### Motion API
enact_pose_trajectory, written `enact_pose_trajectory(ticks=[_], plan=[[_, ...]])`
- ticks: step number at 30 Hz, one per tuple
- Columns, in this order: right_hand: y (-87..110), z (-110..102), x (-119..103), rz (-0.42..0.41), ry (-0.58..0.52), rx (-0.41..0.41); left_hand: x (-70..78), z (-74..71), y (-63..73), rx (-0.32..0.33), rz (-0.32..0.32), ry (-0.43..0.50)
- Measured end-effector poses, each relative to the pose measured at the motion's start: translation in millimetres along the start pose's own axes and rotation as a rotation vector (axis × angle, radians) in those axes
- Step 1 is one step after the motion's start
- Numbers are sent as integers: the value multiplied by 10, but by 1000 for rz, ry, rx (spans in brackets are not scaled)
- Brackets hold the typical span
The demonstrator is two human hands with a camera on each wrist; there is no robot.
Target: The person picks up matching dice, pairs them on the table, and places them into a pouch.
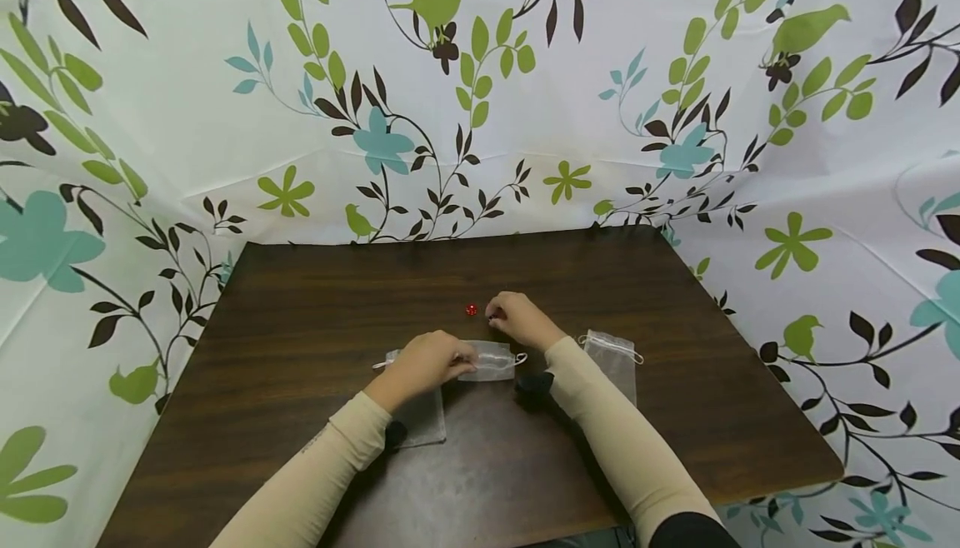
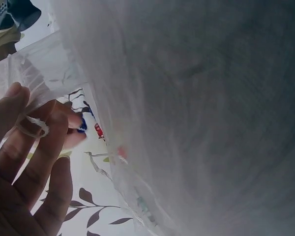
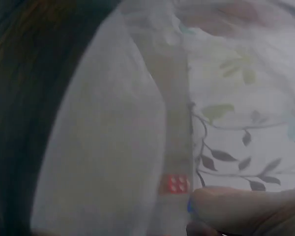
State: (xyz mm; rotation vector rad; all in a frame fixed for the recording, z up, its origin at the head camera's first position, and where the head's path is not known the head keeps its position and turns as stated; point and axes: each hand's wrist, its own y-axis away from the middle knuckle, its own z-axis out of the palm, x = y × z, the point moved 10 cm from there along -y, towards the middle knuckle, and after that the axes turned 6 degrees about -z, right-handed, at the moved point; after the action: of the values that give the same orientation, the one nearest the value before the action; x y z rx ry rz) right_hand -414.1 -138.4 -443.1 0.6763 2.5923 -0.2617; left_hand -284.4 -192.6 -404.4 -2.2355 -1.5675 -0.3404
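My left hand (image 1: 431, 361) pinches the edge of a sheer white drawstring bag (image 1: 487, 361). The left wrist view shows its cord loop (image 2: 37, 129) by the fingers, while the bag's gauzy cloth (image 2: 196, 118) covers much of that view. To the right and farther back, my right hand (image 1: 519, 321) is low over the table, with a small blue die (image 2: 82, 124) between its fingertips. Only a sliver of that die shows in the right wrist view, beside the thumb. Just left of these fingers lies a red die (image 1: 471, 309), its white pips visible in the right wrist view.
Another sheer bag (image 1: 423, 421) lies flat under my left wrist. A third bag (image 1: 613, 365) with white cords is right of my right forearm. The dark wooden table (image 1: 337, 281) meets a leaf-and-bird patterned cloth (image 1: 465, 156) at its back edge.
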Motion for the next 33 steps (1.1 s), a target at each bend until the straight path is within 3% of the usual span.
enact_pose_trajectory(ticks=[8, 16, 18, 23, 28, 33], plan=[[-16, 198, -109, -75, 32, -52, 57, -19, 14, 14, 28, 11], [-1, 104, -114, -95, -5, -37, 27, -13, 23, 7, 9, 6], [11, -1, -26, -67, -8, 10, 28, -15, 19, 6, 9, 3], [73, -283, 353, 104, 53, 145, 29, -23, 4, 11, 11, -5], [120, -283, 644, 240, 106, 119, 24, 0, 6, -5, 2, -2], [131, -205, 722, 268, 101, 92, 33, 14, 13, -8, -1, -9]])
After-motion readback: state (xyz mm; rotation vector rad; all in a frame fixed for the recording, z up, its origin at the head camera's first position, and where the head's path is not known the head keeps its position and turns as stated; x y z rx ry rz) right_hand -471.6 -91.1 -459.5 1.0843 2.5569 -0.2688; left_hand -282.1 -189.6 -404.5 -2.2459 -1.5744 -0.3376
